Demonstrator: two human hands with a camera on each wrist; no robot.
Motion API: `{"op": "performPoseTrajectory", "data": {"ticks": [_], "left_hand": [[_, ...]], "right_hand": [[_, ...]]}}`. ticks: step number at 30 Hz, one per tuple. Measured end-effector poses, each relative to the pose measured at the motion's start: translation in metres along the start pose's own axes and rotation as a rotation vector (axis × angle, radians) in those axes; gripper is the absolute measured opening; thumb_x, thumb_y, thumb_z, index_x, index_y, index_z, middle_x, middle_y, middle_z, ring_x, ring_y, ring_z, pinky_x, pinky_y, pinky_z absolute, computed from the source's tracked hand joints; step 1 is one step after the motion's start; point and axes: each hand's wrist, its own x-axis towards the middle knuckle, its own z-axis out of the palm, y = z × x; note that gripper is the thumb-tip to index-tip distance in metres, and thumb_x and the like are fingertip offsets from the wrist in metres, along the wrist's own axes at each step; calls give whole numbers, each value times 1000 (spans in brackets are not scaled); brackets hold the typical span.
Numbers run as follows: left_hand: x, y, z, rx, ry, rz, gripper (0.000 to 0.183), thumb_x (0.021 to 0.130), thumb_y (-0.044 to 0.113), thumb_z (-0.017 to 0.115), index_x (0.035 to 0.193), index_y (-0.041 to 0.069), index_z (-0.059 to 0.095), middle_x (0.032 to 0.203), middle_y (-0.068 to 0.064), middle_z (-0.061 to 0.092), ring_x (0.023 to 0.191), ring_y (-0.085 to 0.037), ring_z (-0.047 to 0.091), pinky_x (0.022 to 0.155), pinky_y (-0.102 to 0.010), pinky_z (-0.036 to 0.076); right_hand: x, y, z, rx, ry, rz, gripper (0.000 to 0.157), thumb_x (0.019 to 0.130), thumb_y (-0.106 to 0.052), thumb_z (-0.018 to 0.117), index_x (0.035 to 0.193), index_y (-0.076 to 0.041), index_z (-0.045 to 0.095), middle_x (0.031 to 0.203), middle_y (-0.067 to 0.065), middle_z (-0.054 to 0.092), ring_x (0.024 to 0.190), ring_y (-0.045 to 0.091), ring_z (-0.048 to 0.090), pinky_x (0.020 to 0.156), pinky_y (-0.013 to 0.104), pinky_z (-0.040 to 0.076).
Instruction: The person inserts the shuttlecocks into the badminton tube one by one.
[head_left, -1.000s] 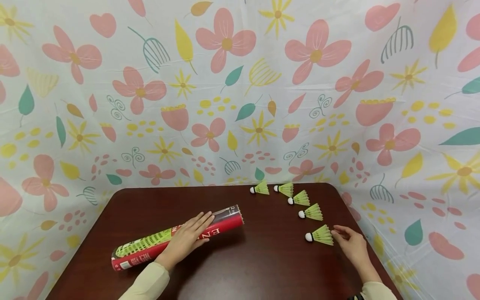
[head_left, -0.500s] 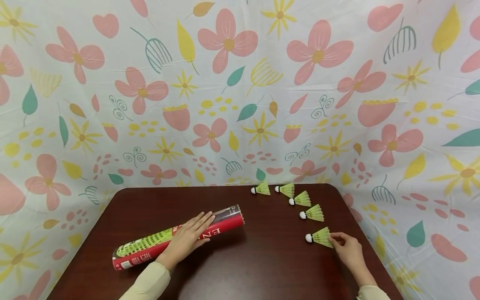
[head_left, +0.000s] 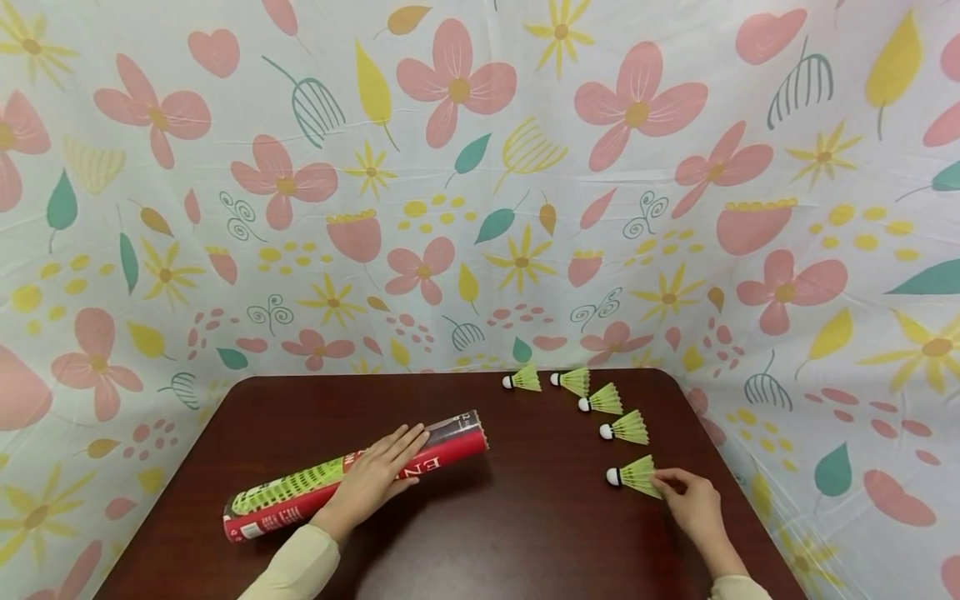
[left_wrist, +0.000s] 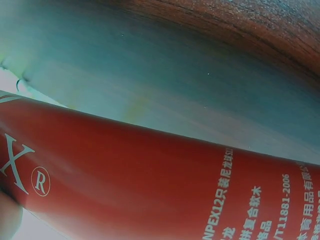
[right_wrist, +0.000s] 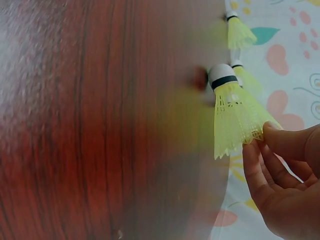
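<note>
A red and black shuttlecock tube (head_left: 446, 454) lies slantwise on the left half of the dark table. On top of it rests my left hand (head_left: 372, 479), fingers straight along its side. In the left wrist view the red tube wall (left_wrist: 125, 165) fills the lower half, with a bit of the hand at the left edge. At the right, my right hand (head_left: 692, 504) pinches the skirt rim of the nearest yellow shuttlecock (head_left: 636, 477) between thumb and fingers. In the right wrist view this shuttlecock (right_wrist: 232, 112) has its white cork pointing away from the hand.
Several more yellow shuttlecocks lie behind the held one: one close by (head_left: 626, 427), others further back, one (head_left: 522, 378) near the far edge. The brown table (head_left: 510, 533) has rounded far corners. A flower-printed curtain (head_left: 480, 192) hangs behind and beside it.
My right hand has moved left to the nearest shuttlecock and taken hold of its skirt. That shuttlecock has shifted very slightly left. The left hand and tube stay where they were.
</note>
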Motion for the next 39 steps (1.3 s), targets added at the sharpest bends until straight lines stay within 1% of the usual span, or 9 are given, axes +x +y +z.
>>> {"op": "performPoseTrajectory", "data": {"ticks": [3,8,13,19,22,26,29,34,39], "left_hand": [[-1,0,0,-2,-4,-2,67,83,47,52,138,14,32,142,-2,29,127,-22,33,97,-41,34],[-1,0,0,-8,-7,-6,74,77,38,65,138,14,31,141,-5,32,127,-22,32,98,-41,33],[0,-1,-1,-13,-10,-6,78,74,35,69,138,14,31,141,-5,32,127,-23,31,98,-41,33],[-1,0,-1,-21,-14,-6,80,72,33,71,139,14,31,140,-6,33,127,-23,32,98,-41,33],[0,0,-1,-20,-4,-1,78,73,34,70,138,13,32,141,-5,32,127,-23,32,98,-41,33],[0,0,0,-16,18,17,71,79,41,62,137,12,34,140,-5,33,126,-23,33,97,-40,35],[0,0,1,-9,19,24,69,80,43,59,137,12,34,140,-5,34,126,-23,33,97,-39,34],[-1,1,2,-17,24,28,73,76,38,66,137,12,35,140,-5,33,126,-23,34,96,-40,35],[0,0,2,-19,31,33,69,80,41,60,137,12,34,140,-6,33,126,-23,33,96,-40,35]], "right_hand": [[0,-2,2,0,13,-20,13,74,-13,71,86,-8,70,79,9,67,50,6,50,48,24,38],[1,-8,4,34,-12,-4,14,76,-13,69,89,-9,70,83,10,67,47,4,46,46,22,36],[1,-14,5,76,-33,6,14,78,-14,67,91,-9,69,83,8,67,59,8,57,50,22,43],[3,-26,8,164,-45,-3,13,79,-14,66,90,-6,68,78,9,67,63,12,61,50,21,45],[4,-31,10,199,-60,6,14,80,-14,65,90,-5,68,78,9,67,65,14,62,51,21,46],[5,-37,14,237,-81,13,15,81,-16,64,92,-6,68,81,9,67,68,16,63,54,21,47],[6,-42,18,268,-96,17,15,82,-16,63,93,-7,67,84,9,66,71,17,64,56,22,48],[10,-52,24,304,-108,16,16,82,-18,63,93,-7,67,84,8,66,72,16,63,56,23,48],[17,-65,31,336,-112,30,15,82,-19,63,92,-9,68,83,7,66,71,14,62,57,23,48]]}}
